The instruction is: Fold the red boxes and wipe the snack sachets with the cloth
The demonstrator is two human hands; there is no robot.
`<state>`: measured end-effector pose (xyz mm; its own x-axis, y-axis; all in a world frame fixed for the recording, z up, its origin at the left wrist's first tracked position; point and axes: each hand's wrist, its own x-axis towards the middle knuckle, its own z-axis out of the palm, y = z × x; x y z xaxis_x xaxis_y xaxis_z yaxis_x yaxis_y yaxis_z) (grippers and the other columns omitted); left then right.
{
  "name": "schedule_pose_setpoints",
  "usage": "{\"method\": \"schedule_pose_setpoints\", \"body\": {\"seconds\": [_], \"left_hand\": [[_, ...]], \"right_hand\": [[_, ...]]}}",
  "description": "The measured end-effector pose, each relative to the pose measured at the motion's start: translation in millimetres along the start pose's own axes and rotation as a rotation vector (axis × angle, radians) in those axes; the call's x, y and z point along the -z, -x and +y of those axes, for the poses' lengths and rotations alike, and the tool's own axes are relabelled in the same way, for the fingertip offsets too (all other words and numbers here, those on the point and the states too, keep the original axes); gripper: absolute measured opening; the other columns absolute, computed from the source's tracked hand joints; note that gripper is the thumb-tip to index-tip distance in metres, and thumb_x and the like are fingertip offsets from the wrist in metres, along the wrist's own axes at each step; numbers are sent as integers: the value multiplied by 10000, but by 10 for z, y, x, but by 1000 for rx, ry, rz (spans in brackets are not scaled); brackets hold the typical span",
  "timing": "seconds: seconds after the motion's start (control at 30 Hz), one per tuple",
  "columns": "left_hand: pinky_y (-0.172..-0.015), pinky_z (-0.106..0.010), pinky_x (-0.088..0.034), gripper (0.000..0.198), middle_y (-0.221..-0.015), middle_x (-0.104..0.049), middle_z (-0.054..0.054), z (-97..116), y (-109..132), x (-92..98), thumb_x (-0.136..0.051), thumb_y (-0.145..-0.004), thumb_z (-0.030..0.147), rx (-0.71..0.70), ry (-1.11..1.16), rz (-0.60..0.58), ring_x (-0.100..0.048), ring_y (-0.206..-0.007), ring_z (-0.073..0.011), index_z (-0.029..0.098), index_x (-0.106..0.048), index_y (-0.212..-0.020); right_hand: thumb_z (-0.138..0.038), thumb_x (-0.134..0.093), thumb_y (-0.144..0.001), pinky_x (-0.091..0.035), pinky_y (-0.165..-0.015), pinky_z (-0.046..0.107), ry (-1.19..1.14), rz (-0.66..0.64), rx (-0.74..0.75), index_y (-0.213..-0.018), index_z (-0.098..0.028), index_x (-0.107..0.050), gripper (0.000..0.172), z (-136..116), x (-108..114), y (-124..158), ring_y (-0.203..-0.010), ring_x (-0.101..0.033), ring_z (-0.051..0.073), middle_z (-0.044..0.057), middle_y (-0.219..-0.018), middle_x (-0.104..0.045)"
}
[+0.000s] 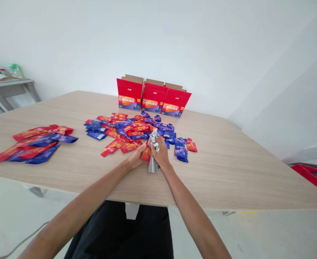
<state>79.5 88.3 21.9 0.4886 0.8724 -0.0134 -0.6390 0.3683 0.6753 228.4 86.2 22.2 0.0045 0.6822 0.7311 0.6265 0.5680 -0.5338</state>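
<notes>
My left hand [135,158] grips a red pouch [146,154] by its left side, low over the table. My right hand [161,154] is closed around a crumpled grey-and-white striped cloth [153,166], which hangs down beside the pouch and seems to touch it. Just beyond both hands spreads a loose pile of red pouches [110,146] and blue-purple pouches [97,135]. To the right of my right hand lies a purple pouch [181,151] with a small red pouch [191,145] beside it. My fingertips are partly hidden behind the cloth and pouch.
A separate group of red and blue pouches [30,144] lies at the table's left. Three red cartons [130,94] with raised flaps stand at the back, near the wall. The wooden table [223,172] ends close to my legs. A side table [11,84] holds bottles at far left.
</notes>
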Motion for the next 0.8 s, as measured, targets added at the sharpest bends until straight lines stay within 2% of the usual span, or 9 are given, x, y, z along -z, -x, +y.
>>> {"method": "schedule_pose_setpoints", "body": {"seconds": [0.07,0.2,0.3,0.37,0.53,0.6,0.7,0.8], "left_hand": [[-907,-272,-569,200,-1053,-810,-62,-14,-25,8,-626,-1010,234,-35,44,32,-754,-929,-178,169,-743,-1159],[-842,-264,-575,247,-957,-799,-55,88,-100,84,-522,-1068,271,-105,102,176,-737,-819,-156,149,-736,-1061],[-831,-277,-579,284,-896,-790,-59,161,-127,151,-529,-1067,324,-111,80,221,-727,-776,-167,133,-737,-1039],[-865,-287,-579,258,-924,-795,-57,144,-121,165,-561,-1051,317,-103,59,204,-735,-810,-173,136,-740,-1096],[-1005,-313,-542,275,-1107,-802,-90,-35,-46,78,-573,-1046,283,-48,3,74,-743,-1022,-205,150,-737,-1222],[-1037,-325,-528,299,-1153,-796,-91,-63,-17,47,-572,-1049,293,-33,-20,14,-732,-1074,-217,159,-731,-1264],[-1015,-324,-537,304,-1158,-792,-91,-6,-7,59,-591,-1041,325,-47,-12,10,-734,-1050,-213,163,-727,-1259],[-927,-299,-566,283,-1088,-793,-80,109,-25,109,-626,-1017,328,-96,11,116,-741,-931,-182,155,-713,-1224]], "right_hand": [[-326,-556,-1005,-566,-947,411,-22,-24,31,-1110,-216,-684,198,4,7,7,-1030,-663,263,122,-1111,-662],[-327,-590,-995,-588,-900,397,-108,-242,146,-1083,-230,-691,165,5,-24,47,-1012,-690,258,107,-1095,-698],[-329,-595,-997,-595,-860,384,-137,-358,214,-1061,-234,-701,156,10,-53,65,-966,-697,246,90,-1040,-696],[-322,-588,-1001,-594,-875,392,-111,-330,204,-1066,-230,-701,159,23,-63,60,-985,-692,251,98,-1047,-686],[-356,-565,-1020,-579,-941,420,-41,-41,40,-1117,-226,-682,200,93,-53,30,-1053,-674,270,124,-1114,-671],[-367,-566,-1019,-576,-936,417,-42,17,10,-1126,-231,-676,205,110,-39,27,-1047,-672,269,122,-1115,-672],[-351,-596,-996,-575,-923,410,-93,-55,55,-1090,-242,-674,164,97,-22,30,-1015,-673,264,104,-1076,-684],[-331,-603,-985,-578,-879,392,-174,-242,153,-1032,-237,-672,126,57,-15,35,-961,-681,251,88,-1026,-696]]}}
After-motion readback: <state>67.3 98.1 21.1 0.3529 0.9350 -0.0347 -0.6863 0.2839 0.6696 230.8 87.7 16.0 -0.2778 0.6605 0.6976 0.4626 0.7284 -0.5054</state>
